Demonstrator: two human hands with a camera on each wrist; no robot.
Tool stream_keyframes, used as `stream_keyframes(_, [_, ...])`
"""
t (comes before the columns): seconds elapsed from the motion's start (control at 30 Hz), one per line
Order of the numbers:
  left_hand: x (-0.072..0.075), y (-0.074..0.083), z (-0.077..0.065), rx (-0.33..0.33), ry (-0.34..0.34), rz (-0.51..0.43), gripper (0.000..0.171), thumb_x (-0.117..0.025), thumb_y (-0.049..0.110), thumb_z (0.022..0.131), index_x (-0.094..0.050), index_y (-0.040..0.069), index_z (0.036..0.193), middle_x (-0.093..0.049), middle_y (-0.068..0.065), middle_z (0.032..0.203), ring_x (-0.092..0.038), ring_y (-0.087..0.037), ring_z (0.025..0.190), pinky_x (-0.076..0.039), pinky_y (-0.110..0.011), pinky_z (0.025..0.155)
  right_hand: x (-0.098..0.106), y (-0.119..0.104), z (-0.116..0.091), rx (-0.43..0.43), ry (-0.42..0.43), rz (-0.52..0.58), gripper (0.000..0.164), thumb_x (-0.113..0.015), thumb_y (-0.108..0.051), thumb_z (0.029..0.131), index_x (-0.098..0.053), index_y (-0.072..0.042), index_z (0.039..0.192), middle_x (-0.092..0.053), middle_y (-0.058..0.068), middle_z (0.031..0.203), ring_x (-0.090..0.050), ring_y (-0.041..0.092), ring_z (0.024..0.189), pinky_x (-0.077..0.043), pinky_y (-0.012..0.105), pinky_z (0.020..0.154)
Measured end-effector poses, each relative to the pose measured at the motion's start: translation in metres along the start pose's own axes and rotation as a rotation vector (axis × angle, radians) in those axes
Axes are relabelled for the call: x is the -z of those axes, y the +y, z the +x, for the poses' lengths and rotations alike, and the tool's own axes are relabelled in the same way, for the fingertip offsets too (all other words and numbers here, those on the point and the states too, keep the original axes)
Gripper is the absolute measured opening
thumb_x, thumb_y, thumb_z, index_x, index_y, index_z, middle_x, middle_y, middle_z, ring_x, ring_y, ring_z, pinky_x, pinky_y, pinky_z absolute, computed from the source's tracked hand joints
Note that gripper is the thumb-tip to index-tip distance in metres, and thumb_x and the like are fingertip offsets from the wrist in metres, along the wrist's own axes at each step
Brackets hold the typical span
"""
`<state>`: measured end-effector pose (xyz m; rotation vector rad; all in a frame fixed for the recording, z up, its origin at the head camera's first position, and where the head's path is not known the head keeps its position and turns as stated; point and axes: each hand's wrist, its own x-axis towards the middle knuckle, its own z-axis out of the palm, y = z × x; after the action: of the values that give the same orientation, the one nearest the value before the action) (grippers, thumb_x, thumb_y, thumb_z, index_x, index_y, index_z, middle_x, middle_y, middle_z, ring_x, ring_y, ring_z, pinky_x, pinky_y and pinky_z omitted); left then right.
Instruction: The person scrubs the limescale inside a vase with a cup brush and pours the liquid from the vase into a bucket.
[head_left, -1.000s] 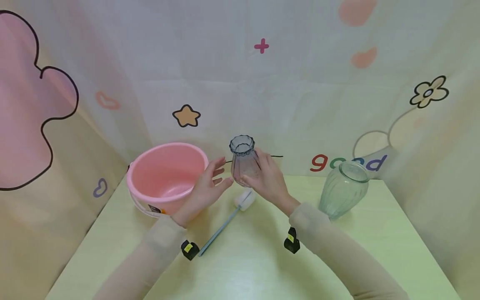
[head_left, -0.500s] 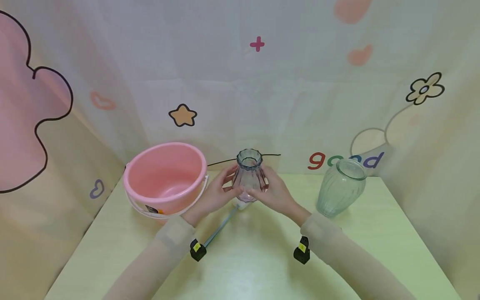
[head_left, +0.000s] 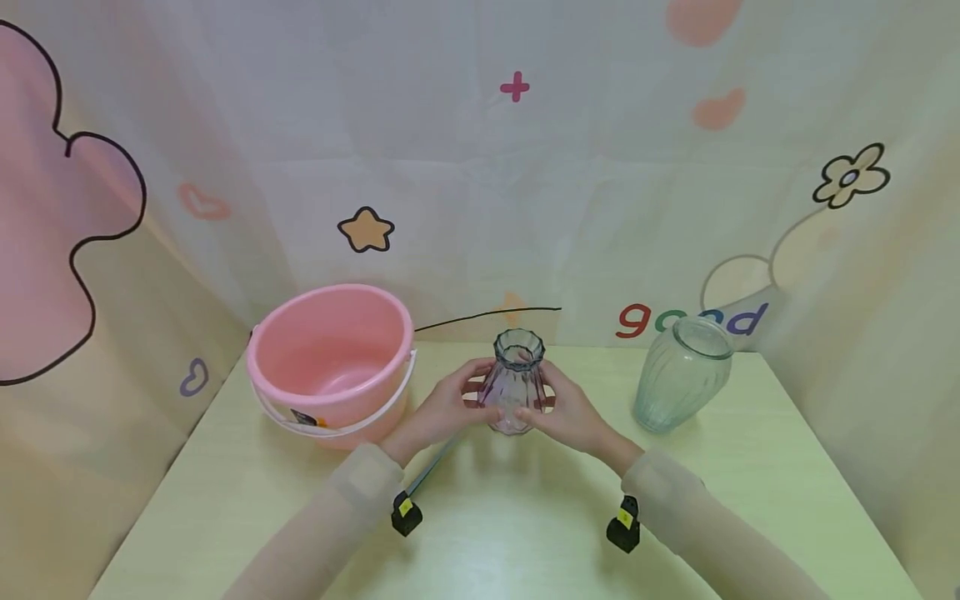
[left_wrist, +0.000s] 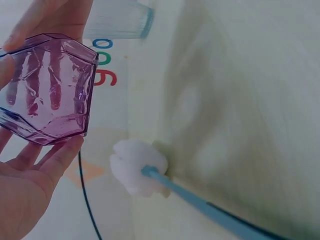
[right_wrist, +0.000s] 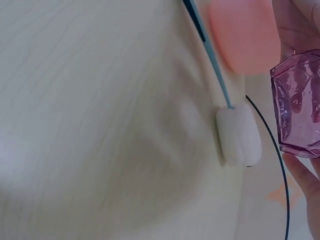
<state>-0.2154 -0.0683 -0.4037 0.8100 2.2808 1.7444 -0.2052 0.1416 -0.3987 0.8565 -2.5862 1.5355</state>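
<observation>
Glass vase [right_wrist: 300, 105] — cut off by right wrist view's edge, bucket label [head_left: 307, 419] — illegibly small

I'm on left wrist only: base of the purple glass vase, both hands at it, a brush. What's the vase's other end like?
Observer: Head view shows the purple glass vase has a dark scalloped rim, facing up.
Operator: Anything off to the person's left? Nothing in my frame.
Observer: Yes, a pink bucket stands on the table, left of the left hand.
Operator: I catch just the end of another glass piece at my top edge. What's its mouth like?
Observer: That green-tinted vase has a smooth, rounded rim, visible in the head view.
</observation>
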Motion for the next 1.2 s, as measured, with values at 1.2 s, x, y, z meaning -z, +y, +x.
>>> stream_keyframes(1.2, [-0.086, -0.064, 0.054, 0.032, 0.041, 0.055, 0.067, -0.068, 0.014, 0.079, -0.035, 0.024, 0.136, -0.045, -0.003, 0.132, -0.046, -0.017, 0.113, -0.044, -0.027, 0.083, 0.046, 0.094, -0.034, -0.120, -0.017, -0.023, 0.064, -0.070, -0.020, 0.078, -0.036, -0.007, 0.132, -0.042, 0.014, 0.125, -0.041, 0.034, 0.114, -0.044, 0.049, 0.086])
